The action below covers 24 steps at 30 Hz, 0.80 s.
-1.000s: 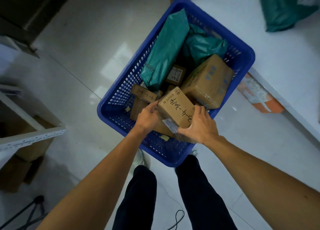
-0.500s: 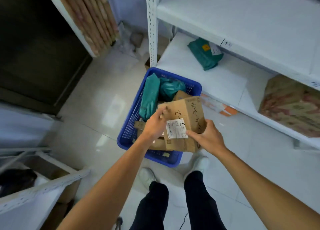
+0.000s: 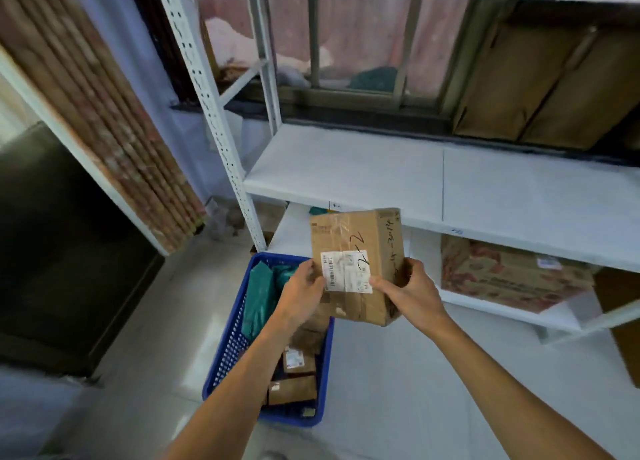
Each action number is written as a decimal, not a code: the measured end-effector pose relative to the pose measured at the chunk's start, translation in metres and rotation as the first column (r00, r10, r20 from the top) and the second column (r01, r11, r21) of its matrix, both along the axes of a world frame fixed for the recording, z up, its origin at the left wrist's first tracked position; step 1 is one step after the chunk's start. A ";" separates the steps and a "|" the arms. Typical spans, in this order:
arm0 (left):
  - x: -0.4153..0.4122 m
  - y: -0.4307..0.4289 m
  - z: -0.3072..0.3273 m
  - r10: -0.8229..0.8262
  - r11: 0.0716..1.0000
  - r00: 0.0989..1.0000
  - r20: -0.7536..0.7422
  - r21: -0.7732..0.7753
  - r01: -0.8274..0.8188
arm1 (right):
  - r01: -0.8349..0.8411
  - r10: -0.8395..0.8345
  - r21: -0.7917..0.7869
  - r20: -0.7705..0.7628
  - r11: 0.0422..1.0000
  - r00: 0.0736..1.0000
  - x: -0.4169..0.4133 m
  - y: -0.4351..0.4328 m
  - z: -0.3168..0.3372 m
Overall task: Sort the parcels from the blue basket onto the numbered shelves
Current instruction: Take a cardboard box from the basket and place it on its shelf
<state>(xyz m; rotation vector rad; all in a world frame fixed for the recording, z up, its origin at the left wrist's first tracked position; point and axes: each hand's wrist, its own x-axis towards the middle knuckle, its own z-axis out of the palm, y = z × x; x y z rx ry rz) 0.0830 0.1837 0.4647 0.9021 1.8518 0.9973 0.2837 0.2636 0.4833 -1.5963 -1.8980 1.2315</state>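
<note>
Both hands, left hand [image 3: 304,288] and right hand [image 3: 408,291], grip the cardboard parcel [image 3: 356,238]

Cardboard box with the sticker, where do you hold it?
Grip the cardboard box by its side faces near the bottom, one hand from each side, as the left hand and right hand do: it is wide and flat-sided, likely too broad for one grip.
</note>
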 end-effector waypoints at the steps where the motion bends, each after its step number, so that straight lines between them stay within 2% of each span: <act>1: 0.015 0.006 0.011 0.009 1.000 1.000 -0.019 0.001 -0.009 | 0.004 -0.004 0.009 -0.026 1.000 1.000 0.015 0.005 0.011; 6: 0.088 0.031 0.067 0.035 0.996 0.999 -0.041 0.080 -0.032 | 0.029 -0.016 0.090 -0.137 0.996 0.990 0.089 0.030 0.067; 13: 0.156 0.049 0.143 0.022 0.972 0.998 -0.061 0.234 -0.007 | 0.037 -0.002 0.104 -0.320 0.994 0.948 0.169 0.047 0.131; 24: 0.200 0.057 0.254 -0.086 0.935 0.992 -0.095 0.335 0.113 | 0.162 -0.066 0.109 -0.596 0.981 0.800 0.212 0.069 0.236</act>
